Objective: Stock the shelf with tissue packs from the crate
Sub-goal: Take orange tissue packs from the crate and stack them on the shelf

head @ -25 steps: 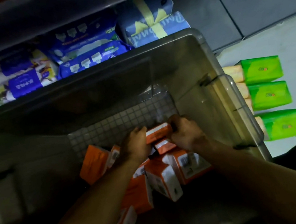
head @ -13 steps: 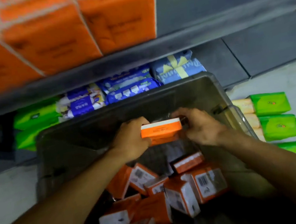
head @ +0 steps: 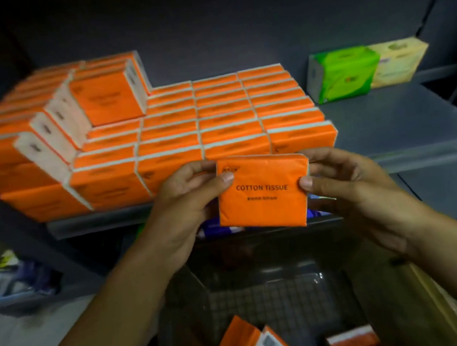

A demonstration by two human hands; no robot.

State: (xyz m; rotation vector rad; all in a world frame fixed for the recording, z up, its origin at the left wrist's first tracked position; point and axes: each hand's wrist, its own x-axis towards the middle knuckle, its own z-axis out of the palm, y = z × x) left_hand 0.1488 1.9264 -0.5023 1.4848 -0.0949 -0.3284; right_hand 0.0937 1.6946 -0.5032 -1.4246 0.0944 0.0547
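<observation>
An orange pack [head: 263, 194] marked COTTON TISSUE is held upright just in front of the grey shelf [head: 410, 128]. My left hand [head: 188, 208] grips its left edge and my right hand [head: 351, 187] grips its right edge. Behind it, rows of orange tissue packs [head: 213, 121] fill the left and middle of the shelf, stacked higher at the left. Below my hands stands the clear crate [head: 271, 288], with several loose orange packs [head: 247, 345] at its bottom.
A green tissue pack [head: 340, 73] and a pale yellow one [head: 397, 61] stand at the shelf's back right, with bare shelf in front of them. Blue packs [head: 218, 229] show on the lower shelf behind the held pack. A dark upright post [head: 3, 203] frames the left side.
Both hands lifted the orange pack out of the crate up to shelf height and turned its printed face toward me. My view tilted up from the crate to the shelf.
</observation>
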